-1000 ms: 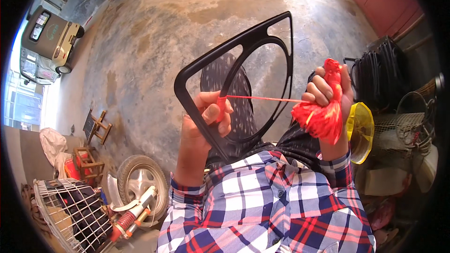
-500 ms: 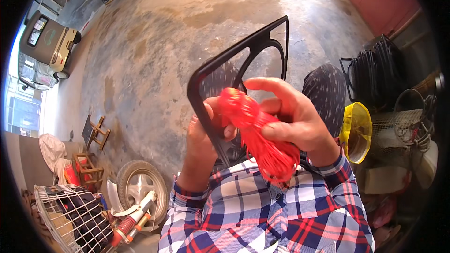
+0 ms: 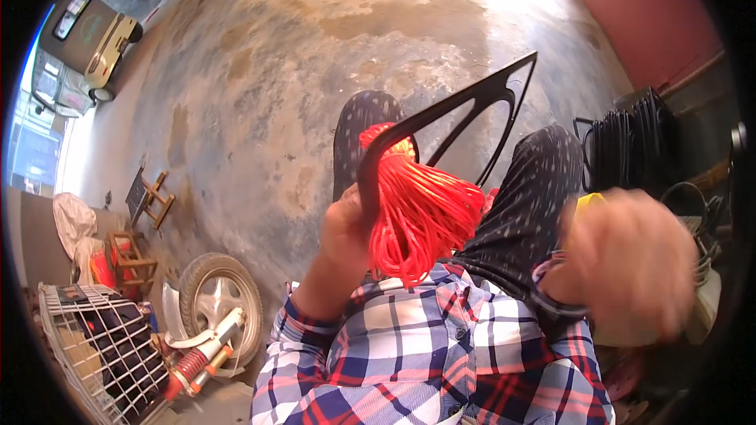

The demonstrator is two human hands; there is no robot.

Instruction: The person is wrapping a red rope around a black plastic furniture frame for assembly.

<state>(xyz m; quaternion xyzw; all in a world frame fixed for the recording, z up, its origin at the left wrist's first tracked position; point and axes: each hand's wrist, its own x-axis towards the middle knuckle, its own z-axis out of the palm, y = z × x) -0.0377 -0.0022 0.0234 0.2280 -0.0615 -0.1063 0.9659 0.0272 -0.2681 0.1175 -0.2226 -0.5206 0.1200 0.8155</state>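
My left hand [image 3: 346,228] is closed round the side bar of a black frame [image 3: 441,114] with a curved inner brace, tilted up over my lap. A bundle of bright red cord [image 3: 429,212], bound near its far end, lies against that bar beside the hand. Its looped strands hang toward my shirt. The left fingertips are hidden behind the bar and the cord. My right hand [image 3: 634,267] is off to the right, apart from the bundle, and smeared by motion, so its fingers cannot be read. It partly covers a yellow-rimmed container [image 3: 591,201].
Several similar black frames [image 3: 630,138] stand stacked at the right. On the left are a wheel [image 3: 224,307], a white wire basket [image 3: 102,346] and small wooden stools [image 3: 153,201]. A three-wheeled vehicle [image 3: 87,47] stands at the far left. A red wall [image 3: 638,16] rises at the far right.
My right hand has let go of the red cord and swung away to the right. The frame and cord have turned in my left hand, and the frame's far end has shifted right.
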